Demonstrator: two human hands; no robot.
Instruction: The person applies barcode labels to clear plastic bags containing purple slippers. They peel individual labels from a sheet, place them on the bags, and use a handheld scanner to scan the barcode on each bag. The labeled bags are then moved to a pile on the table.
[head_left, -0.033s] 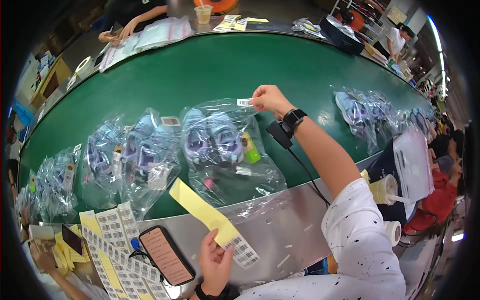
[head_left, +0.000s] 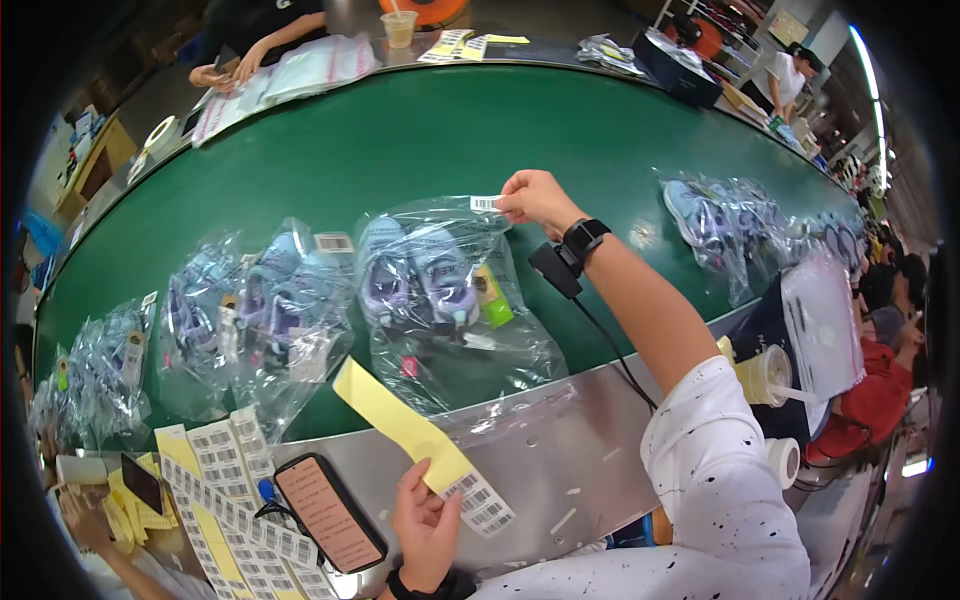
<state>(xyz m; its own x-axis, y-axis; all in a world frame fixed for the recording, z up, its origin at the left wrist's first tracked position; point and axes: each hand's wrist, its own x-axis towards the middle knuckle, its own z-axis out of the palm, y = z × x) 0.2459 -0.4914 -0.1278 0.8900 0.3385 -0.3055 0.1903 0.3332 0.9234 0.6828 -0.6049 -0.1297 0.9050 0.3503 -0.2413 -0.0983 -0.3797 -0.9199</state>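
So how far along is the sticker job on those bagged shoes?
Partway. The bag to the left already carries a barcode sticker at its top. In hand: the right hand presses a small sticker onto the middle bag of shoes, while the left hand holds the yellow backing strip with stickers left on it. Whether the bags at right are stickered, I cannot tell.

A small white barcode sticker (head_left: 485, 203) sits at the top edge of a clear shoe bag (head_left: 450, 300).
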